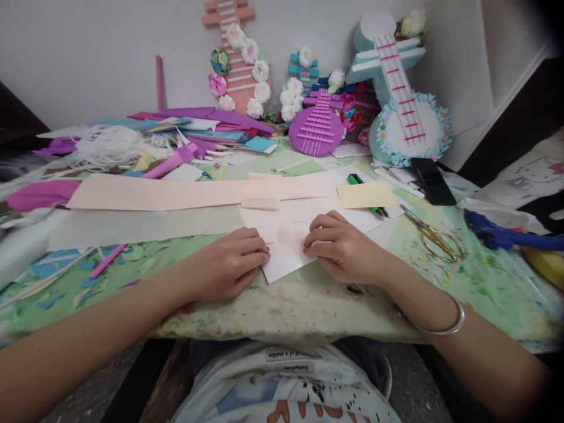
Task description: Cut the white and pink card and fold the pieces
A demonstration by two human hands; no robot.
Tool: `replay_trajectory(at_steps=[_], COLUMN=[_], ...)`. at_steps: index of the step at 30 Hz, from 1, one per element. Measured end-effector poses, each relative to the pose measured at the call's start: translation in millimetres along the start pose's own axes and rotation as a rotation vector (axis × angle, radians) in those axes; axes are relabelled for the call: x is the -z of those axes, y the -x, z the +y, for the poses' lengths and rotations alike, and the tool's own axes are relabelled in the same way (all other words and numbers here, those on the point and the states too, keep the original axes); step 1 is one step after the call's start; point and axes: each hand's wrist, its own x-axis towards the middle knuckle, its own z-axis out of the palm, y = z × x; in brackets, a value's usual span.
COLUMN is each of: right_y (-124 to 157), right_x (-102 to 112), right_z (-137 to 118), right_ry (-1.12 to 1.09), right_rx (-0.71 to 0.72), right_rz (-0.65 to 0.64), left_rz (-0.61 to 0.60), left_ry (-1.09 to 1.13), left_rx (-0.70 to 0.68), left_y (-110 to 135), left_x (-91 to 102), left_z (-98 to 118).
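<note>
My left hand (235, 261) rests at the near edge of a white sheet (284, 270), its fingers curled together. Opposite it, my right hand (346, 244) is closed in a pinch low over the same sheet. Between the fingertips shows a small pale pink paper strip (291, 238), blurred and partly covered by the fingers. Just beyond the hands lie a folded pale pink paper piece (259, 204) and a long pale pink paper band (167, 194). A yellow paper rectangle (365, 195) covers part of a green marker (353, 179) on the sheet.
Gold-handled scissors (440, 242), a blue glue gun (506, 230) and a black phone (432, 181) lie to the right. Paper scraps (136, 252) and white strings (108, 147) spread over the left side. Paper-craft instruments, one purple (316, 130), stand along the wall.
</note>
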Motion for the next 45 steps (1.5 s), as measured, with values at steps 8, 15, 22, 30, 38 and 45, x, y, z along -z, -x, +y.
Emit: replay_trajectory(at_steps=[8,15,22,30,38,45], right_y=[0,1,4,4,-1,4], right_x=[2,1,-8,-1,4,-10], right_z=[0,0,17,17,-2,17], right_ry=[-0.012,-0.046,-0.192,-0.113,-0.416,-0.307], right_rx=[-0.020,-0.009,-0.172,-0.159,0.040,-0.204], right_rz=[-0.017,0.007,0.194,-0.035,-0.041,0.156], left_rz=[0.034,0.028,0.126,0.016,-0.038,-0.050], left_ry=[-0.013,-0.022,0.019,-0.039,-0.091,-0.084], left_rx=[-0.020,-0.020,-0.044,-0.066,0.028,0.086], left_y=[0,0,1,-7,-5,-6], left_x=[5.4,7.9,7.4,4.6,-2.3,-5.0], left_z=[0,0,-1,4,-2,-6])
